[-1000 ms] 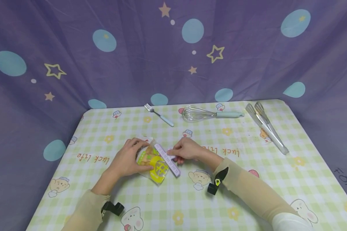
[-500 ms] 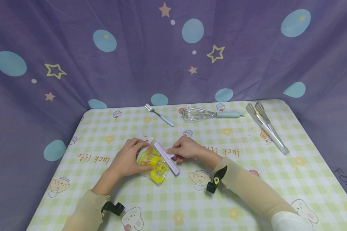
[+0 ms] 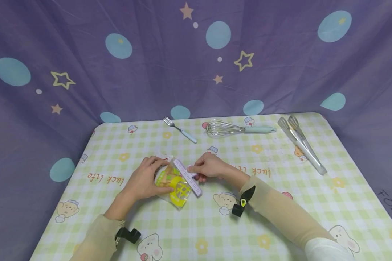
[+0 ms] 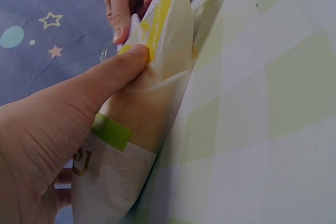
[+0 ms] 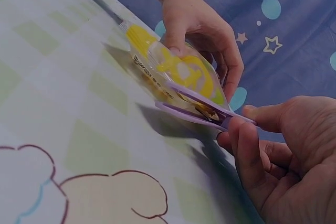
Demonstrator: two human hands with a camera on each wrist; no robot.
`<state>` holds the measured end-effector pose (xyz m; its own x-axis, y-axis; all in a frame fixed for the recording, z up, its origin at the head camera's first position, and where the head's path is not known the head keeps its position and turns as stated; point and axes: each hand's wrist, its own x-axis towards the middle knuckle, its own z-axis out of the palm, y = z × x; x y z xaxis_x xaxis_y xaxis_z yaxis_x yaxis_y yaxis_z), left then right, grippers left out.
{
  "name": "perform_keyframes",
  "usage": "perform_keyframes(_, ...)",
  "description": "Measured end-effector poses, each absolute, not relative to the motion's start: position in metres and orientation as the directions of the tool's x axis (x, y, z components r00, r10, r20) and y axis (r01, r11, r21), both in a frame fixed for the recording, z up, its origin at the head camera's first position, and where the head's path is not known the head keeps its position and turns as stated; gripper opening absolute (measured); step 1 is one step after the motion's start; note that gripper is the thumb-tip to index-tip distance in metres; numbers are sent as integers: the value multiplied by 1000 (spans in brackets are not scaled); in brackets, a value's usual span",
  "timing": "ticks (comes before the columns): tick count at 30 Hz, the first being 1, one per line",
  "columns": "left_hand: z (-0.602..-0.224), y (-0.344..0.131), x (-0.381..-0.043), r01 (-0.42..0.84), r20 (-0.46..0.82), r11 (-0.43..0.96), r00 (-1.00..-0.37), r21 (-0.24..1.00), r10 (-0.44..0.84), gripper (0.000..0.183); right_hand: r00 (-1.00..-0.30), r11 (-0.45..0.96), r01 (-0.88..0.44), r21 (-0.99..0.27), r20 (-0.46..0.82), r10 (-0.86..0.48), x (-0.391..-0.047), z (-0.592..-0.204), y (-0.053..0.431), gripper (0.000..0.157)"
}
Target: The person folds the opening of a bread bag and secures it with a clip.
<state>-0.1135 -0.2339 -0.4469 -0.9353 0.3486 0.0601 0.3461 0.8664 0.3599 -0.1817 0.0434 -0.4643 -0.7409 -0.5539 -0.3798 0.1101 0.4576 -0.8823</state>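
Note:
A clear food packet (image 3: 180, 195) with yellow and green print lies at the table's middle, its pale brown contents showing through. My left hand (image 3: 143, 181) grips it from the left, thumb (image 4: 113, 72) pressed on its printed face in the left wrist view. At the packet's right end is a lilac bag clip (image 3: 187, 177). My right hand (image 3: 212, 167) pinches the clip's handle between thumb and fingers. In the right wrist view the clip's two long bars (image 5: 189, 117) stand apart at the packet's end (image 5: 184, 72); how far the film reaches between them is hard to tell.
Behind the hands lie a fork (image 3: 180, 130) with a pale blue handle and a whisk (image 3: 228, 128) with a pale green handle. Metal tongs (image 3: 302, 145) rest at the back right. A checked cloth (image 3: 170, 235) covers the table; a purple curtain (image 3: 166, 72) hangs behind.
The clip and my right hand have shifted slightly left and away from me, closer against the packet's end. My left hand and the packet have hardly moved.

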Motion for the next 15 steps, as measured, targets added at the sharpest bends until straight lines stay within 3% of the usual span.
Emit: perform_keyframes(15,-445,-233,-113,345,58,868,-936,358,348,85,-751,469,90,-879,-369,-548,-186,-464,39,28)
